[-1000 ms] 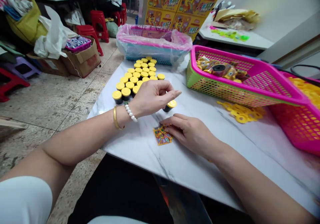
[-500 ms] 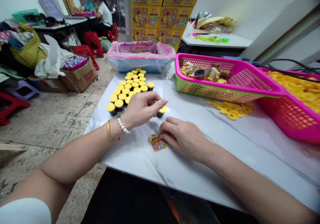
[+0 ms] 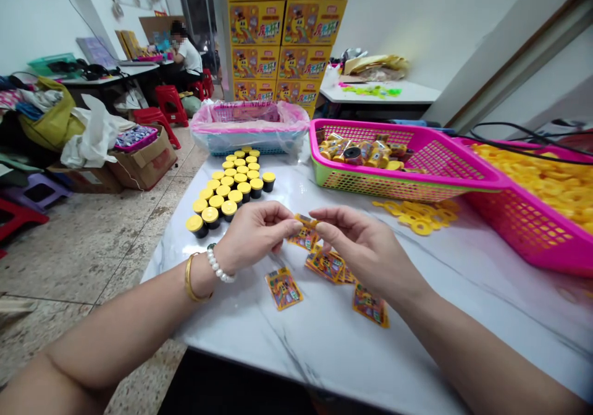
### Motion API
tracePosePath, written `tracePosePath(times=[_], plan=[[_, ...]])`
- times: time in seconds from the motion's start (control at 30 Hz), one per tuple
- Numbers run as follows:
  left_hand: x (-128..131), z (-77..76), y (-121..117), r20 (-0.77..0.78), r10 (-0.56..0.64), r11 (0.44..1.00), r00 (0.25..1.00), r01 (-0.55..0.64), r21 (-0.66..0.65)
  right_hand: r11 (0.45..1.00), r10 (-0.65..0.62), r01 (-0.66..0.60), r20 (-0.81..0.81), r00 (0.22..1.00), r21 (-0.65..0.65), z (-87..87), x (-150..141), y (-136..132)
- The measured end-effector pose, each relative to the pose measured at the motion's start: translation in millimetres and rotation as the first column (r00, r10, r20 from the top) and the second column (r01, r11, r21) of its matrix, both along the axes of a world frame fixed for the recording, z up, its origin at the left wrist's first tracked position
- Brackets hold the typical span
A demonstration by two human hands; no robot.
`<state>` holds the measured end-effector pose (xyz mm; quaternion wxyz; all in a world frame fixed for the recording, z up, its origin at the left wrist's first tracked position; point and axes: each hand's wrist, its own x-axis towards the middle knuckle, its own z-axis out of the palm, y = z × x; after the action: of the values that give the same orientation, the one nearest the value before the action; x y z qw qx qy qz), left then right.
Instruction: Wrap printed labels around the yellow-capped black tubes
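Observation:
My left hand [image 3: 258, 234] and my right hand [image 3: 359, 239] meet over the table, fingertips closed on opposite ends of a small printed label [image 3: 306, 220], orange and yellow, seen nearly edge-on. Just below it lies another label [image 3: 303, 239]. Under my right hand is a loose pile of labels [image 3: 325, 264], partly hidden by the fingers. One separate label [image 3: 283, 288] lies flat nearer me, and one more [image 3: 370, 306] lies below my right wrist. Left of my left hand stand several black cups with yellow lids [image 3: 216, 201], in close rows.
A pink-and-green basket [image 3: 398, 186] holds wrapped cups; yellow plastic rings [image 3: 419, 217] lie before it. Another pink basket [image 3: 523, 230] is full of yellow parts. A plastic-lined basket [image 3: 250, 140] stands at the back. Beyond are stacked cartons [image 3: 278, 38] and a seated person [image 3: 189, 57].
Labels now lie spread on the table where one small bunch was by my right fingers. Both hands have come together on one label. The view has shifted.

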<state>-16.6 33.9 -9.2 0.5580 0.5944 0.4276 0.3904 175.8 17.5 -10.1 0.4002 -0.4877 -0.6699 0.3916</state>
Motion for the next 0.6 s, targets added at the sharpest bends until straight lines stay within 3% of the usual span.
tracePosePath(times=[0.07, 0.13, 0.2, 0.33, 0.6], plan=[[0.4, 0.9, -0.7, 0.016, 0.054, 0.998, 0.998, -0.054, 0.012, 0.982, 0.019, -0.038, -0.105, 0.994, -0.187, -2.3, -4.6, -1.6], [1.3, 1.3, -2.5, 0.031, 0.078, 0.996, 0.996, -0.079, 0.044, 0.958, 0.027, -0.063, -0.129, 0.991, -0.28, -4.2, -8.0, -3.5], [2.2, 2.1, -5.5, 0.058, 0.131, 0.984, 0.99, -0.137, 0.118, 0.972, -0.019, -0.009, -0.116, 0.993, -0.236, -5.1, -9.7, -4.6], [1.7, 7.1, -12.2, 0.124, 0.25, 0.933, 0.96, -0.273, 0.234, 0.991, -0.13, 0.13, -0.026, 0.991, 0.003, -4.2, -10.3, -4.3], [-0.2, 9.4, -13.9, 0.098, 0.237, 0.941, 0.967, -0.253, 0.223, 0.988, -0.129, 0.129, -0.006, 0.992, 0.085, -6.0, -14.0, -6.8]])
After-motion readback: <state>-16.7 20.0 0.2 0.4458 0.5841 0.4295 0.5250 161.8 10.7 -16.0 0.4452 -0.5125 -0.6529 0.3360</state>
